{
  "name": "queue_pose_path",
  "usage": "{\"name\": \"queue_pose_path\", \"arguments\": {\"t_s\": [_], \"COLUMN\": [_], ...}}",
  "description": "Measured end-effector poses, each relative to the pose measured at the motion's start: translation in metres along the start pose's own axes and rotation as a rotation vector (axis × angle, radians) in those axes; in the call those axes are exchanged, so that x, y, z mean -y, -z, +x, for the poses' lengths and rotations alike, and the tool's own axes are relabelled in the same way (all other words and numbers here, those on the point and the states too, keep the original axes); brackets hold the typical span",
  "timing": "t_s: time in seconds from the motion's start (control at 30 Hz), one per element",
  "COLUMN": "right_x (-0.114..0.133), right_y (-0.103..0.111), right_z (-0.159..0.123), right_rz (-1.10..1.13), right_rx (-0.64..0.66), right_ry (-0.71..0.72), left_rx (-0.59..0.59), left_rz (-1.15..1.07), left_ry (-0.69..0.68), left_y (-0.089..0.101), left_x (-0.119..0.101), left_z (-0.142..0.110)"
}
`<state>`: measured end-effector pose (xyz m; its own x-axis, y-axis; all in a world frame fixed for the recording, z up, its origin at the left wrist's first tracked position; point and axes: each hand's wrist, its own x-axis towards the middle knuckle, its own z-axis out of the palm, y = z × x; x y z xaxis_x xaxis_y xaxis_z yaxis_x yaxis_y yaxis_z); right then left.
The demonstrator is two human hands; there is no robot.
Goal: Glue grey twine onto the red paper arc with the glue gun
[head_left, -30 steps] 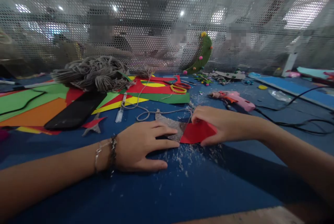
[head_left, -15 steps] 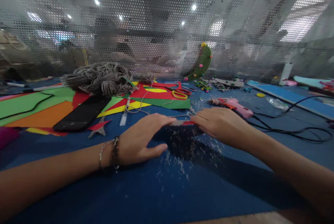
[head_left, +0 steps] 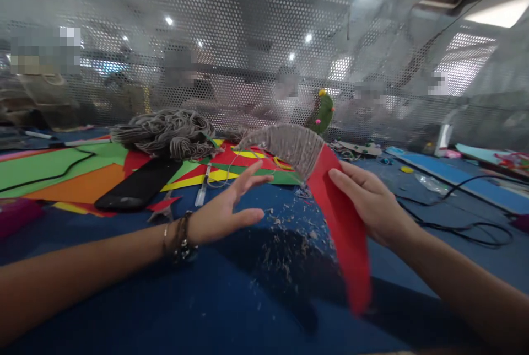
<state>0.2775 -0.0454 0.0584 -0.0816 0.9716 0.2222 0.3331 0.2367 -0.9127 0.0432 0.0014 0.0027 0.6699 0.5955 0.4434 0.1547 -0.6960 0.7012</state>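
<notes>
My right hand [head_left: 372,200] grips a curved, crescent-like red paper cutout [head_left: 336,222] by its middle, thumb on the near face. Grey yarn [head_left: 291,145] is wound closely round the upper left half of the cutout; the lower half is bare red and a little blurred. It is held upright above the blue table. To its left, my left hand [head_left: 227,206] hovers with fingers apart, touching nothing. A thin strand of grey yarn trails over the table behind that hand.
A heap of grey yarn [head_left: 169,134] and a black phone [head_left: 138,184] lie on coloured paper [head_left: 78,178] at left. Black cables [head_left: 467,225] curl at right near a blue board [head_left: 458,178]. A green crescent with pompoms [head_left: 325,112] stands before the perforated metal screen [head_left: 248,30].
My right hand has lifted the red cutout off the table and turned it upright, showing its whole curve. My left hand has come away from it and opened.
</notes>
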Motion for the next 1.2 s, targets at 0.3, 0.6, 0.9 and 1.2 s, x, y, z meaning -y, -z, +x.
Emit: {"name": "queue_pose_path", "arguments": {"t_s": [0.3, 0.6, 0.9, 1.2], "right_x": [-0.014, -0.019, -0.018, -0.025], "right_y": [-0.032, -0.039, -0.038, -0.019], "right_z": [-0.010, -0.010, -0.012, 0.004], "right_rz": [0.291, 0.404, 0.457, 0.386], "right_rx": [0.204, 0.203, 0.161, -0.085], "right_ry": [-0.304, -0.388, -0.369, -0.374], "left_rx": [0.001, 0.056, 0.065, -0.157], "left_rz": [-0.416, -0.179, -0.068, 0.425], "left_ry": [0.149, 0.326, 0.278, 0.025], "left_y": [-0.026, -0.025, -0.026, -0.016], "left_x": [-0.013, -0.020, -0.025, -0.025], "left_z": [-0.002, -0.001, 0.001, -0.006]}}
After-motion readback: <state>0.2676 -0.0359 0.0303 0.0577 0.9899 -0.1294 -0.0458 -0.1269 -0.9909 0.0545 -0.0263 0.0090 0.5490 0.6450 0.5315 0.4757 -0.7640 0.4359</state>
